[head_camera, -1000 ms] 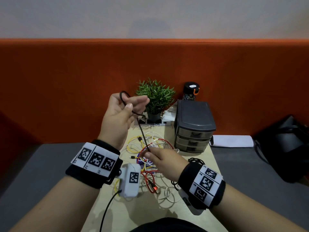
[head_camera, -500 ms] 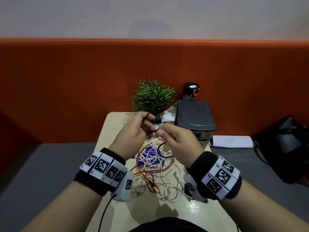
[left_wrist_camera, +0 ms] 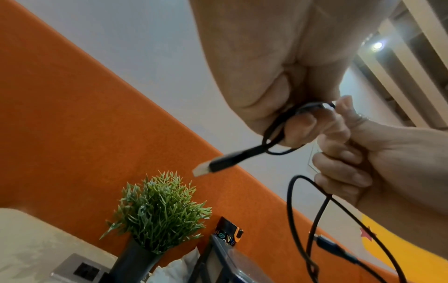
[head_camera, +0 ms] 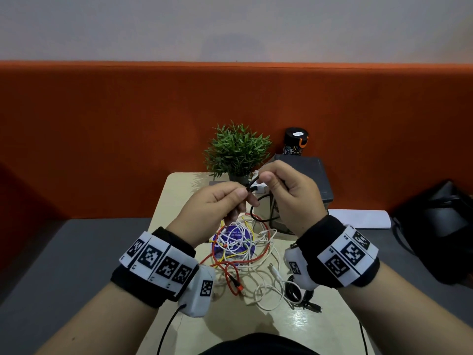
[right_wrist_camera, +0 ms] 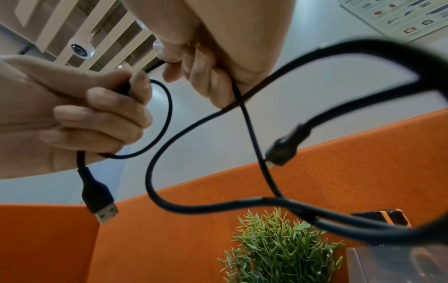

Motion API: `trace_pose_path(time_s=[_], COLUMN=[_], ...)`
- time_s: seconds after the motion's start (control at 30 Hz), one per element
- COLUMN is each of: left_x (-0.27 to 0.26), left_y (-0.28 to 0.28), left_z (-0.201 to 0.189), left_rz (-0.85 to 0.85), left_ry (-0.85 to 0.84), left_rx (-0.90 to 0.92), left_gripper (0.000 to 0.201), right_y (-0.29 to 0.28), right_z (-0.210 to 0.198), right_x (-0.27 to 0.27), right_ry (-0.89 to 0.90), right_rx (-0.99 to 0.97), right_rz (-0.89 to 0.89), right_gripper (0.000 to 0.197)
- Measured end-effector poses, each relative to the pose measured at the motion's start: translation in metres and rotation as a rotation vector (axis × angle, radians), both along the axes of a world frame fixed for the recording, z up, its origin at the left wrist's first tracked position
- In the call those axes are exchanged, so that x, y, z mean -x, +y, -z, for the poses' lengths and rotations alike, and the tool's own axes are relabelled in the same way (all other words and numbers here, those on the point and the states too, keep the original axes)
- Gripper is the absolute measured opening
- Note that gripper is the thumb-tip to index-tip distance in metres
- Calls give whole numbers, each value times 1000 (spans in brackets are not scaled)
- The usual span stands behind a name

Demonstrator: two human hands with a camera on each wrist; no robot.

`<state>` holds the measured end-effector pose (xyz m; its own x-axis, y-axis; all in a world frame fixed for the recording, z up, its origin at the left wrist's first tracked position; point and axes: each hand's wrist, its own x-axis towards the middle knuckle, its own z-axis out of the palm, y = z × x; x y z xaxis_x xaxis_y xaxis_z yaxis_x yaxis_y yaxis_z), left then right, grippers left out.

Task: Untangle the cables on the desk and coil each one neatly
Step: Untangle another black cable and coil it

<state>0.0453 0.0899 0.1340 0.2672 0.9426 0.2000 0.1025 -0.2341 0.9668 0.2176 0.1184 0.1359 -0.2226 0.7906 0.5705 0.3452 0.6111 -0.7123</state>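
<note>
I hold a black USB cable [head_camera: 256,217] in the air over the desk. My left hand [head_camera: 243,196] pinches a small loop of it near the USB-A plug [left_wrist_camera: 213,164], which sticks out past the fingers. My right hand [head_camera: 263,178] pinches the same cable just beside the left hand, and the slack hangs below in wide loops [right_wrist_camera: 218,206]. The cable's small plug [right_wrist_camera: 283,149] dangles free. On the desk below lies a tangle of white, red and yellow cables [head_camera: 245,252]. A coiled black cable [head_camera: 298,294] lies by my right wrist.
A potted plant [head_camera: 236,149], a grey drawer unit [head_camera: 320,175] and a black tumbler [head_camera: 295,142] stand at the back of the small beige desk [head_camera: 176,190]. An orange partition [head_camera: 102,124] is behind. A black bag [head_camera: 440,226] and white paper [head_camera: 358,217] lie to the right.
My left hand came down from its raised position and my right hand rose from the tangle. The hands met over the desk and now hold the black cable together, slightly higher.
</note>
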Motion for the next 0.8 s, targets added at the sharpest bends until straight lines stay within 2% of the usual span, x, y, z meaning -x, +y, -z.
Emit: trace_pose_path(time_s=[0.13,0.27,0.33,0.4,0.43,0.47,0.7,0.8], left_x=[-2,-8,-7,-4,-2,-1,-3,-4], left_y=[-1,-5,-6,-5,-4,-3,5,8], left_z=[-1,-6,-9,-13,-17,-20,-21,-14], left_rz=[24,159,190,200,196,181,-33,-100], left_ry=[-128,-465,-574,-644,-673,-695,-738,-683], left_rx=[83,281,299,277,263,250,138,89], left_gripper=[31,31,28,24,22,21,20,24], right_y=[9,10,9,6,3,-2,-19,-23], right_z=[3,11,22,34,39,43,64,61], right_x=[-3,5,11,15,16,18,30,32], right_ry=[98,80,93,72,35,-31,-535,-620], right_rx=[116,179,263,380,426,450,445,391], right_rz=[25,-10,-63,-120,-146,-163,-274,-314], right_gripper=[15,22,31,25,17,17,29,30])
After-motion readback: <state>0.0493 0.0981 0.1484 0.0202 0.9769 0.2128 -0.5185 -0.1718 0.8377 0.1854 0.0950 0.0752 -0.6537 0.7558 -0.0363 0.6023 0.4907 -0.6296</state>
